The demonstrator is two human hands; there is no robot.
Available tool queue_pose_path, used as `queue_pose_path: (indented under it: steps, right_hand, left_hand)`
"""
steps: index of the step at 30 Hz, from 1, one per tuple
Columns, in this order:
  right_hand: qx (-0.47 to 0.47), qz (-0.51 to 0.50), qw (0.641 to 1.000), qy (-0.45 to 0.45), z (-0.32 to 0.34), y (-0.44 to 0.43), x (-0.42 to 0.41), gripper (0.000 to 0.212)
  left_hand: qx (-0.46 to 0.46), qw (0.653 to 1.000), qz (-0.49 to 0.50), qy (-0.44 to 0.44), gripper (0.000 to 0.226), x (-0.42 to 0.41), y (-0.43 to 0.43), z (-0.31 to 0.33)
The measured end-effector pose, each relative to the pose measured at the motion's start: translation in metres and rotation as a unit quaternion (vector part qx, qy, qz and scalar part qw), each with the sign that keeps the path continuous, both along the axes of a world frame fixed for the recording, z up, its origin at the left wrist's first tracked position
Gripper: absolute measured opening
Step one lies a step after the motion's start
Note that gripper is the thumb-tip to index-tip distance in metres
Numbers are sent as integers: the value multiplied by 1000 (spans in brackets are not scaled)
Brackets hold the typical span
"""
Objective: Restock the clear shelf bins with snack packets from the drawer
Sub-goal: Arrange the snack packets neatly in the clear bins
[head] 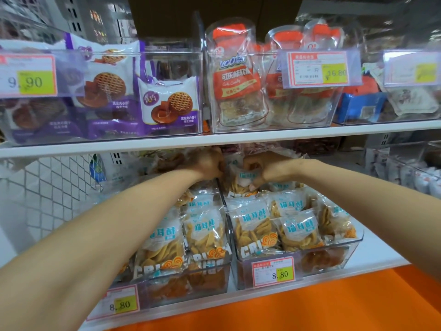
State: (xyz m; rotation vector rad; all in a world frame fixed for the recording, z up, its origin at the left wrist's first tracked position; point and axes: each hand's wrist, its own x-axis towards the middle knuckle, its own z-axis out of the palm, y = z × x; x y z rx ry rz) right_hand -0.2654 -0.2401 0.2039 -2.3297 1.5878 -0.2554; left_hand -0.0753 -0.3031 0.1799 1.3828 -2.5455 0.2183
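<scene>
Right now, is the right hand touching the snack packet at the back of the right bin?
Touching. The head view shows the right hand pinching the top of the snack packet, its fingers curled onto the wrapper with no gap between them.

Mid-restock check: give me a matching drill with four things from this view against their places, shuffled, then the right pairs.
Things
1. purple biscuit packets
2. orange-red candy packets
3. teal-lettered crisp packets
4. right hand

Places
A. lower shelf, in the bins tagged 8.80
B. upper shelf, in the bin tagged 16.80
C. upper shelf, in the bin tagged 9.90
D. at the back of the lower right-side bin, pinching a packet

Pairs: 1-C, 2-B, 3-A, 4-D
</scene>
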Motion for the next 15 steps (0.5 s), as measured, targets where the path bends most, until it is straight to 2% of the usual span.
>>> queue_pose_path:
  steps: [2,3,10,13,15]
  right_hand:
    - [3,4,1000,11,-1,-1,-1,29]
    - [-5,9,1000,21,-2,-2,0,27]
    - [-41,41,993,101,-10,-10,16,32]
    - [-10,34,995,97,-10,-13,13,42]
    - [-12,23,996,81,-8,-13,9,47]
  left_hand:
    - [-11,1000,5,15,19,0,-1,-1]
    - [-7,1000,9,17,19,0,0,-2]
    - [10,999,15,44,15,0,5,-1]
    - [14,999,24,24,17,0,8,2]
    - [31,998,37,28,27,2,12,7]
